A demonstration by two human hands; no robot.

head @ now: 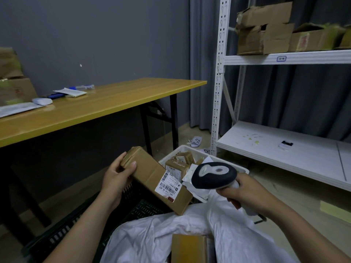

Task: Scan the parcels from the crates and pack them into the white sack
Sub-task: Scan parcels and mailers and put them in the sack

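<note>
The left grip (115, 177) is clenched around the far end of a long cardboard parcel (146, 168), thumb on top. The parcel hangs tilted over the black crate (79, 221), its near end at the mouth of the white sack (152, 236). Its shipping label (168, 184) faces up, close to that near end. The right grip (245, 192) is wrapped round the handle of the scanner (214, 176), whose head sits just beside the label and in front of the white crate (241, 168), where several small parcels wait.

The step in hand looks like the scan itself. To do it well, keep the parcel steady and the label flat to the scanner window, and aim along 1 barcode, since the label carries more than 1. No beam shows from this angle, so it may not yet be reading. Once it registers, lower the parcel lengthwise into the sack beside the box (188, 247) already there.
</note>
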